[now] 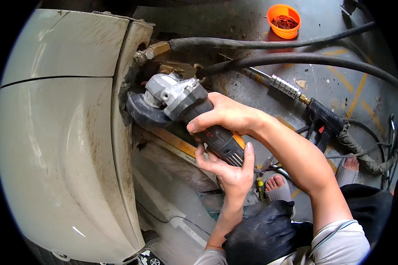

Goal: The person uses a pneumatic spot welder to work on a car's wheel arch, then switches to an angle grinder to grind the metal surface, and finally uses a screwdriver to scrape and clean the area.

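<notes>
My right hand (221,115) grips the upper body of an angle grinder (177,97), its thumb across the dark housing below the silver gear head. My left hand (225,172) is wrapped under the grinder's rear, fingers and thumb around the black and orange casing. The grinder's dark guard (143,110) is at the grimy edge of a white car body panel (62,141), which fills the left side; the disc itself is hidden. Just above the grinder head, brass fittings (159,48) join black hoses to rusty metalwork.
Two thick black hoses (292,62) cross the upper right. A spray gun (323,119) with a metal lance lies on the grey floor. An orange bucket (285,33) with red-brown contents stands at the top. My sandalled feet (276,185) are at lower right, beside a yellow-handled tool (261,190).
</notes>
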### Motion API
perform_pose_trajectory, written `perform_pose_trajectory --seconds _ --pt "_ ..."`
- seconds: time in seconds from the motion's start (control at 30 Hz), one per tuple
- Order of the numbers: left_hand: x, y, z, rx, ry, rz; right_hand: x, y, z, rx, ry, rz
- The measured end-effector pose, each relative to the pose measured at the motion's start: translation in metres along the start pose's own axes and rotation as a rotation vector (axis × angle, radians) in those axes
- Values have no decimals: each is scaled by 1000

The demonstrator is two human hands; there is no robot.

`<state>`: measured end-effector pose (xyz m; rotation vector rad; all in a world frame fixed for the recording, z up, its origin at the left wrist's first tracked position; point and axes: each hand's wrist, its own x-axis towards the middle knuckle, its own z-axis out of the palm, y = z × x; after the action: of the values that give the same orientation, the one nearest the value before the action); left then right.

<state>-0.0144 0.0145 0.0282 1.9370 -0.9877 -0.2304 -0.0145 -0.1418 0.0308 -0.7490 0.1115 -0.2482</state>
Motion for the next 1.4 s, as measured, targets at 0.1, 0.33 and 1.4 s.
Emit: perform_pose_trajectory --seconds 0.1,0.33,1.4 --pt "-3 -2 3 -13 25 -4 0 0 3 -29 -13 -51" --pt "-2 5 4 40 29 34 -4 -6 4 -98 -10 -47" --pt "0 -12 4 46 21 -4 -2 7 0 -66 54 -87"
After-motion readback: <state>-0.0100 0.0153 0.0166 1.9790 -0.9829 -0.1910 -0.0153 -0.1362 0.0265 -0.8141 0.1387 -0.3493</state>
